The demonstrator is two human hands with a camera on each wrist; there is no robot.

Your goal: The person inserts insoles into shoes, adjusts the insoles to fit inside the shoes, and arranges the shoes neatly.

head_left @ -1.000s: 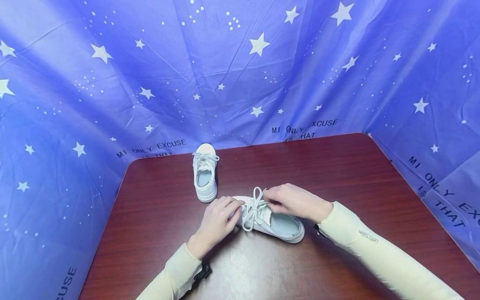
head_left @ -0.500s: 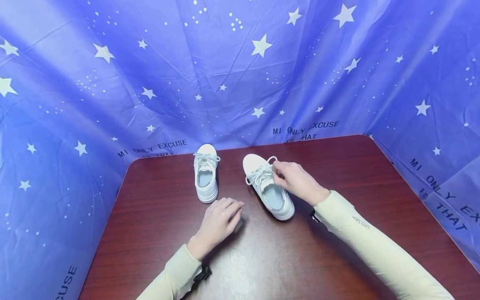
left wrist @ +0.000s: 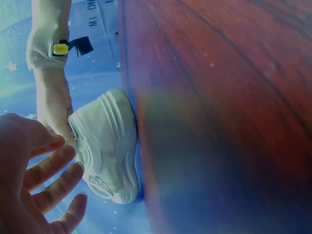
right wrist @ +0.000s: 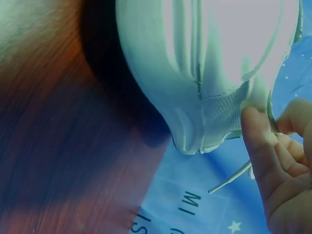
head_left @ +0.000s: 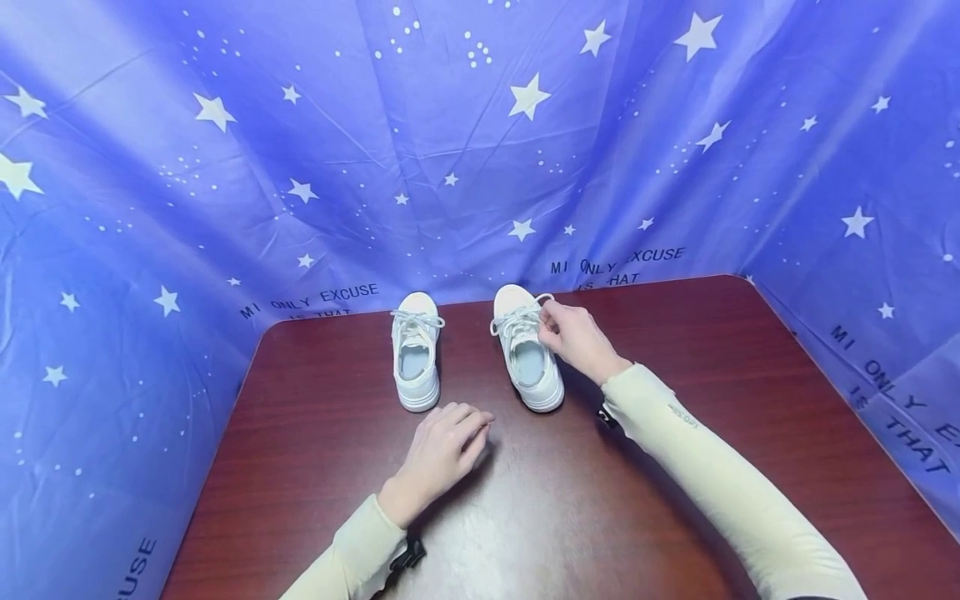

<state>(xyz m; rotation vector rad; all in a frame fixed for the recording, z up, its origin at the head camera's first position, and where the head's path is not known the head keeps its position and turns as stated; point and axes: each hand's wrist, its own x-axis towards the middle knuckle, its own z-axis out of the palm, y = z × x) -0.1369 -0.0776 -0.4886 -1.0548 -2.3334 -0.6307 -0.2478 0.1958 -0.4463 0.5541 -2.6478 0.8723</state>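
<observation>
A white lace-up sneaker [head_left: 525,358] stands toward the back edge in the head view, its toe pointing away and its lace tied in a bow. My right hand [head_left: 581,337] grips it by the right side of its opening. In the right wrist view the thumb [right wrist: 258,131] presses the outside of the sneaker [right wrist: 195,63], with the other fingers at the collar. To its left is a matching sneaker [head_left: 415,354], also laced in a bow. My left hand [head_left: 442,450] hovers nearer to me, fingers loosely bent and holding nothing.
Both sneakers are on a dark red wooden table [head_left: 322,467]. Behind it and along both sides hangs a blue curtain [head_left: 450,125] with white stars and printed letters. A lace end [right wrist: 229,179] dangles beside the gripped sneaker.
The right hand has moved the sneaker away from me and turned its toe toward the back, roughly alongside the other one. My left hand has come off it and stayed in place.
</observation>
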